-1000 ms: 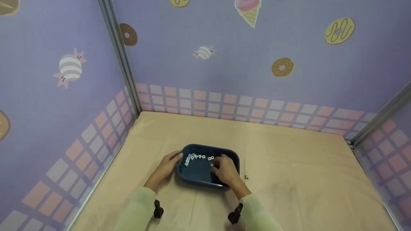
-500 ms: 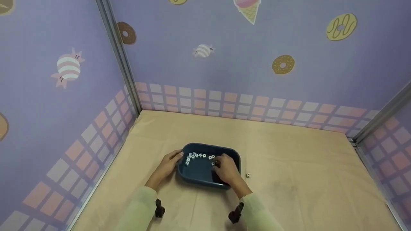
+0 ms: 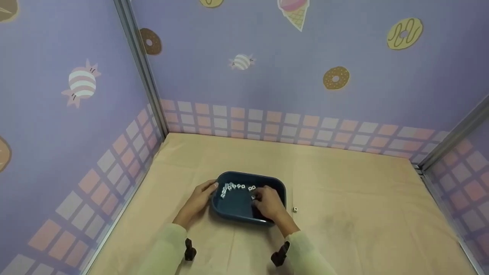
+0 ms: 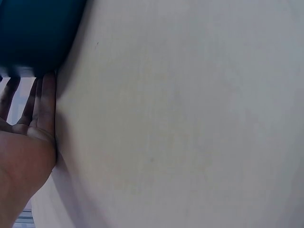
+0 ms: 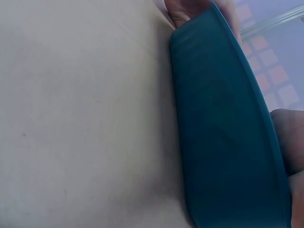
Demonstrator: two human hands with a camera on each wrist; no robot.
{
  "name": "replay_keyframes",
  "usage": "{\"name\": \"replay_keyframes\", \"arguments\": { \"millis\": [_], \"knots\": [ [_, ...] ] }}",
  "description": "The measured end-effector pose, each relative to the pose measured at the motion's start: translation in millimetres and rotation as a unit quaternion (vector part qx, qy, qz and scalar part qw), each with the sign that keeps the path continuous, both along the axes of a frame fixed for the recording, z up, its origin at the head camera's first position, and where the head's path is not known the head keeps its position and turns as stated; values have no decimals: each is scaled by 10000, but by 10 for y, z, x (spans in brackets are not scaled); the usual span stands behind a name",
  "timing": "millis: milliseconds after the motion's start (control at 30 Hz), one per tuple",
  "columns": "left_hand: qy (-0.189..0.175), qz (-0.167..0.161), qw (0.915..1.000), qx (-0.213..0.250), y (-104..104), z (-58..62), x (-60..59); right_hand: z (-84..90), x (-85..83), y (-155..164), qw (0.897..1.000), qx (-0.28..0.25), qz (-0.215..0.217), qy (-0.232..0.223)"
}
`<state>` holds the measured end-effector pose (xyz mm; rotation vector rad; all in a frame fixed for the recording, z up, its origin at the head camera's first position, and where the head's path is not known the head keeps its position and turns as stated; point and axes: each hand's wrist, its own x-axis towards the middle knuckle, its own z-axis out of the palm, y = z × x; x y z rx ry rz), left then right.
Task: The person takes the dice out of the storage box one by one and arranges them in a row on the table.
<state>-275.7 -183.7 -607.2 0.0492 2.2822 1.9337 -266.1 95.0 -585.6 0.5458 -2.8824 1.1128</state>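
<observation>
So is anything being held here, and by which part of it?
The left hand holds the blue tray by its left end. Whether the right hand also pinches the die beside it cannot be told.

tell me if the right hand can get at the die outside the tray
Probably yes: the right hand reaches into the blue tray, so it would have to clear the side, but nothing visible covers the loose die.

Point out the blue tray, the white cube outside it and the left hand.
Blue tray (image 3: 233,206): head view, bare inside floor.
White cube outside (image 3: 295,209): head view, visible middle.
Left hand (image 3: 198,197): head view, back of hand.
</observation>
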Motion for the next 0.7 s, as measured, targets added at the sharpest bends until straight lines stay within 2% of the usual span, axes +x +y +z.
{"name": "replay_keyframes", "arguments": {
  "millis": [333, 700],
  "knots": [
    [-22, 55, 9999, 99, -38, 39, -3, 8, -20, -64, 9991, 379, -35, -163],
    [-26, -112, 9999, 84, -44, -3, -4, -19, -5, -32, 9988, 480, 67, 8]
  ]
}}
